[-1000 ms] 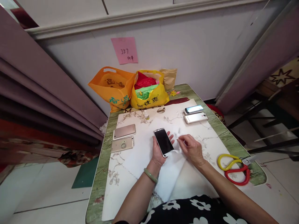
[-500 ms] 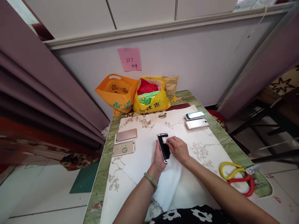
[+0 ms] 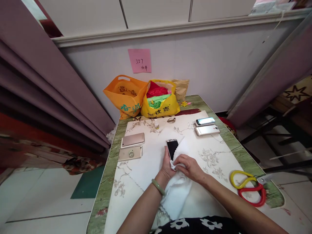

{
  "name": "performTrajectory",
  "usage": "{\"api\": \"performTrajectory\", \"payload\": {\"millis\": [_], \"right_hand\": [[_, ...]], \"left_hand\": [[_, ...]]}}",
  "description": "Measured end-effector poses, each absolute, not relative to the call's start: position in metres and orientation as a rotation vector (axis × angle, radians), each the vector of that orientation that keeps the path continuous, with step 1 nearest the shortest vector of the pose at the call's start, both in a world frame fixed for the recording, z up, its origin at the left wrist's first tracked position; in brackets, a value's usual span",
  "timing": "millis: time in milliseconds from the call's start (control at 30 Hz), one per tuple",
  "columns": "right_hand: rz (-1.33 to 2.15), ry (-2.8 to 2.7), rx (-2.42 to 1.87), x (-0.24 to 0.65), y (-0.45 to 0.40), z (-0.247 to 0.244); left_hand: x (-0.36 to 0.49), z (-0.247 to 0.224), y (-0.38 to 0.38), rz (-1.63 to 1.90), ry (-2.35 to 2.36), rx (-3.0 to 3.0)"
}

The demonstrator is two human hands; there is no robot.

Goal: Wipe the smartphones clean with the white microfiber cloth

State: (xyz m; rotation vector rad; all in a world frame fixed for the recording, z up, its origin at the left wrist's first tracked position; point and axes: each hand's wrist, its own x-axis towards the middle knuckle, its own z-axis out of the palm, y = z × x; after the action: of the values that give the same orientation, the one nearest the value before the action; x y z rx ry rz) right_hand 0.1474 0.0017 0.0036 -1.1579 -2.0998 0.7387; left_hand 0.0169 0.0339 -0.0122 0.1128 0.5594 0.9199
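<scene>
My left hand (image 3: pixel 167 165) holds a white-framed phone (image 3: pixel 172 147) with a dark screen from its left side, above the middle of the table. My right hand (image 3: pixel 189 166) is closed on a white cloth (image 3: pixel 179 191) at the phone's lower end. Part of the cloth lies over the phone's lower right side, and the rest hangs down toward the table's front edge. A green bangle (image 3: pixel 158 187) circles my left wrist.
Two phones (image 3: pixel 133 139) lie at the left, and two more (image 3: pixel 207 130) at the right. Scissors (image 3: pixel 251 187) with yellow and red handles rest at the right front. An orange bag (image 3: pixel 129 97) and a yellow bag (image 3: pixel 168 110) stand at the back, beside a small bottle (image 3: pixel 156 124).
My right hand has moved down from the upper part of the screen to the phone's lower end. The cloth now covers part of the phone's right side.
</scene>
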Motion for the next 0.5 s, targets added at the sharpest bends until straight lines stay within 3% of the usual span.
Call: {"api": "performTrajectory", "payload": {"millis": [267, 500], "right_hand": [[1.002, -2.154, -1.198, 0.165, 0.021, 0.013], [0.616, -2.079, -1.287, 0.129, 0.045, 0.013]], "left_hand": [[0.021, -0.016, 0.039, 0.936, 0.507, 0.159], [0.021, -0.018, 0.036, 0.978, 0.537, 0.068]]}}
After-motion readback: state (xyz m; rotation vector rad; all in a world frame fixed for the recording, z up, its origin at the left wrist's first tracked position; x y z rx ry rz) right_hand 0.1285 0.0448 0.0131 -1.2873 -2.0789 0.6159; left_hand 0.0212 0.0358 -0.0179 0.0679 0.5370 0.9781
